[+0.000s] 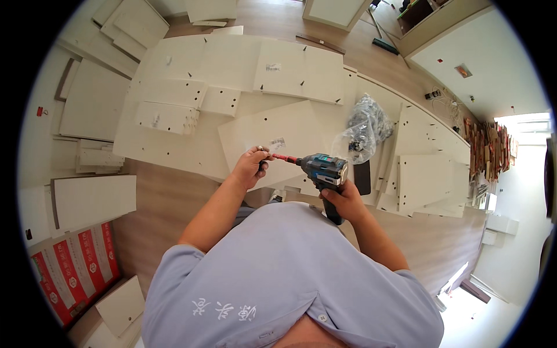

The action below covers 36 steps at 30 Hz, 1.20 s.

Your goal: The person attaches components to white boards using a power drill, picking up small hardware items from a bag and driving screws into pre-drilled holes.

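Note:
My right hand (348, 202) is wrapped round the grip of a blue and black cordless impact driver (326, 169). Its long red bit (285, 158) points left. At the tip of that bit, the fingers of my left hand (250, 167) are closed in a pinch around small dark pieces that look like metal fasteners. Their exact kind is too small to make out. Both hands are above a loose white panel (296, 124) with a sticker and a dark hole, which lies on larger white boards.
A clear plastic bag (366, 124) of hardware sits right of the loose panel, with a dark flat object (362, 177) below it. More white panels (426, 180) lie stacked at the right. Boards (93, 101) lean at the left, above a red and white carton (81, 264).

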Motion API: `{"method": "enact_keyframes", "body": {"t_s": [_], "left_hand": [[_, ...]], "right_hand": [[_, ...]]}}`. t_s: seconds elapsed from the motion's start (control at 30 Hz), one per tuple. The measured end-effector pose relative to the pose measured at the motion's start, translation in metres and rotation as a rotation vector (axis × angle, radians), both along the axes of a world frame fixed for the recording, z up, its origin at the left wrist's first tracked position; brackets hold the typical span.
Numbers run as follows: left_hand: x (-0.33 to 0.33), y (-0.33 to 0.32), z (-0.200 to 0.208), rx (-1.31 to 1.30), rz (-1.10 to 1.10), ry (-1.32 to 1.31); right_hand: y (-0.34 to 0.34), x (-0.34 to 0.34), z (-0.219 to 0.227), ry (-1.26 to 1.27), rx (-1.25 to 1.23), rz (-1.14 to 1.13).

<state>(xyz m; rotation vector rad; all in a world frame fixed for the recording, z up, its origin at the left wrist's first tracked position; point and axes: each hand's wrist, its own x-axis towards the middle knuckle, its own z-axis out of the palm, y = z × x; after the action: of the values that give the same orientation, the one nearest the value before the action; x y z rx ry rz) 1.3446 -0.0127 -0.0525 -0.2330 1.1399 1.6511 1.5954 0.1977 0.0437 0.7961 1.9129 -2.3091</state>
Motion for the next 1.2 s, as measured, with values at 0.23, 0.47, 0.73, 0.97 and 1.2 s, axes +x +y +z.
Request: {"method": "enact_keyframes", "body": {"t_s": [0.23,0.47,0.73,0.97,1.2], "left_hand": [[0.014,0.008,0.004,-0.004,-0.008,0.013],[0.030,0.007,-0.011,0.027,-0.107,-0.045],[-0.012,0.011,-0.030,-0.404,-0.491,0.984],[-0.046,0.056,-0.015,-0.476,-0.957,1.452],[-0.041,0.065,-0.022,-0.505,-0.944,1.398]], "right_hand": [[-0.005,0.005,-0.005,-0.051,0.086,0.007],[-0.005,0.004,-0.003,-0.152,0.401,0.125],[-0.005,-0.011,0.001,-0.370,0.627,0.124],[-0.008,-0.021,0.011,-0.448,0.720,0.189],[-0.013,-0.016,0.010,-0.395,0.769,0.198]]}}
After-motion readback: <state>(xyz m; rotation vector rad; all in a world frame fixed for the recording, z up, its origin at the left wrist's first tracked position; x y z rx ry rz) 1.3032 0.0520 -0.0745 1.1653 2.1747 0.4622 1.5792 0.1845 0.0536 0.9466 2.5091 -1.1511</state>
